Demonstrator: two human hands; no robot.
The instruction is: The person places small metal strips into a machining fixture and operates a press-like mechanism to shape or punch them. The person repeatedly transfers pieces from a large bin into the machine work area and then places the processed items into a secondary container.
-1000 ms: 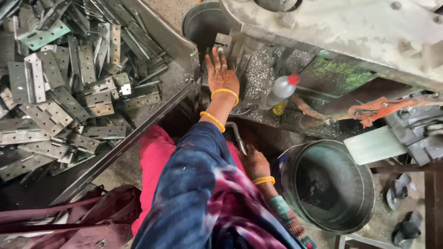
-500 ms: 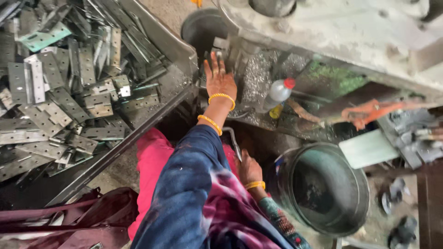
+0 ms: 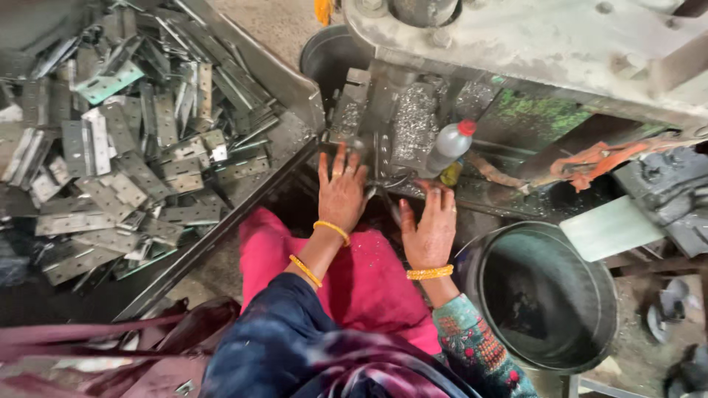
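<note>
My left hand point(image 3: 341, 193) lies flat, fingers spread, on the front edge of a grey press machine's bed point(image 3: 413, 125), which is strewn with metal chips. My right hand point(image 3: 430, 230) is just to its right, fingers apart and raised against the same edge. Neither hand holds anything that I can see. Both wrists wear yellow bangles. A pink cloth point(image 3: 354, 284) covers my lap below the hands. A small plastic bottle with a red cap point(image 3: 450, 145) stands on the bed beyond my right hand.
A big metal tray point(image 3: 243, 55) heaped with several flat perforated hinge plates point(image 3: 133, 162) fills the left. A dark round bucket point(image 3: 546, 295) stands at the right. An orange-handled tool point(image 3: 597, 158) lies on the machine's right side.
My right hand has come up from beside my lap to the machine's edge, next to the left hand. The left hand has drawn back slightly towards me.
</note>
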